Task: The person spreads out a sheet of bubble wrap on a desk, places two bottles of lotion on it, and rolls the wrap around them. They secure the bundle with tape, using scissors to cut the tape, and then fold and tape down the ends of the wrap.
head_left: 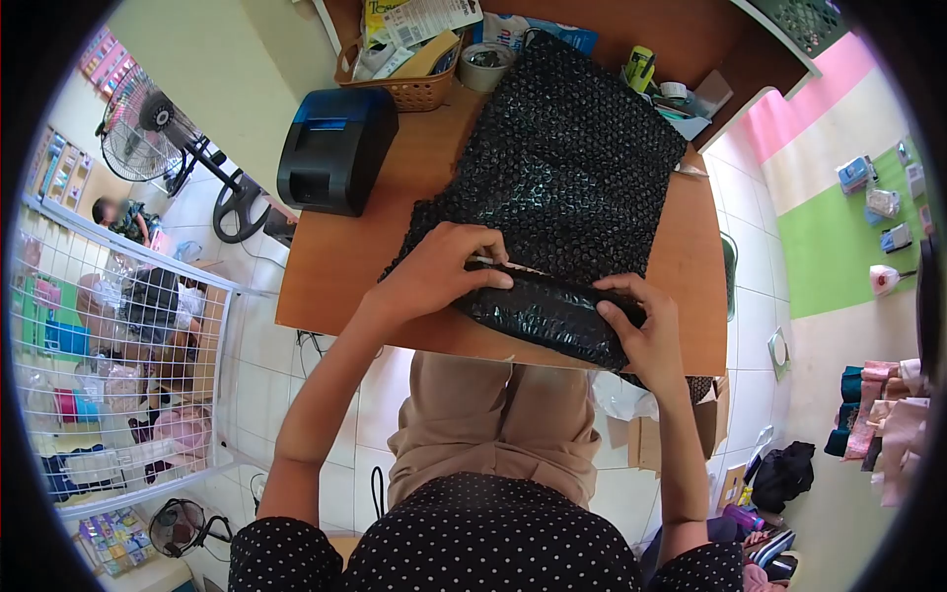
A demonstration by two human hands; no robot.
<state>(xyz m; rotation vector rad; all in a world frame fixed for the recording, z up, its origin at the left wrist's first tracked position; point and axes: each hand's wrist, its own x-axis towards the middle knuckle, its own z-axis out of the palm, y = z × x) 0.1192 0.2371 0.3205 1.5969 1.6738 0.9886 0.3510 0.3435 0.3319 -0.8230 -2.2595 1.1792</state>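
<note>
A wide sheet of black bubble wrap (582,148) lies across the wooden desk. Its near end is folded around a long, glossy black bundle (538,311) at the desk's front edge. My left hand (449,268) closes on the bundle's left end, thumb and fingers gripping the wrap along its upper edge. At the right end, my right hand (646,321) holds the bundle with its thumb on the near side and fingers over the top. A thin pale strip shows along the fold between my hands; what lies inside is hidden.
On the desk's left stands a black receipt printer (335,148). Behind it are a brown basket (419,94) and a roll of tape (485,67). A yellow-green cutter (639,69) stands at the back right. Left of the desk is a white wire rack (128,365); a person sits beyond it.
</note>
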